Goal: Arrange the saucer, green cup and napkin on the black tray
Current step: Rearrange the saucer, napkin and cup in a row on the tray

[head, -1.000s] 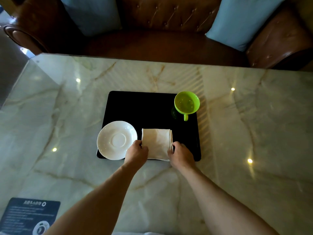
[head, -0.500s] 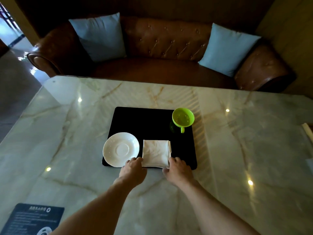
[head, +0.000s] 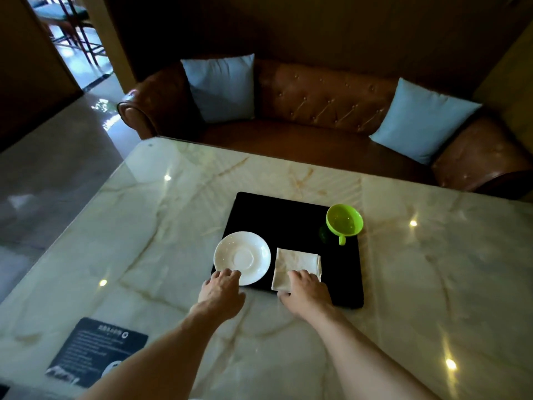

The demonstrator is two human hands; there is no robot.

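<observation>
A black tray (head: 288,220) lies on the marble table. A white saucer (head: 245,255) rests on its front left corner, hanging slightly over the edge. A folded beige napkin (head: 294,262) lies beside the saucer at the tray's front edge. An empty green cup (head: 344,220) stands at the tray's back right, handle toward me. My left hand (head: 220,293) touches the saucer's near rim with its fingertips. My right hand (head: 307,291) rests with spread fingers on the napkin's near right corner.
The marble table (head: 144,255) reaches out on all sides of the tray. A dark printed card (head: 95,350) lies at the front left. A brown leather sofa (head: 317,111) with two light blue cushions (head: 222,85) stands behind the table.
My left hand shifted left from the napkin's corner to the saucer's rim. My right hand now lies on the napkin. The camera tilted up, showing more of the sofa.
</observation>
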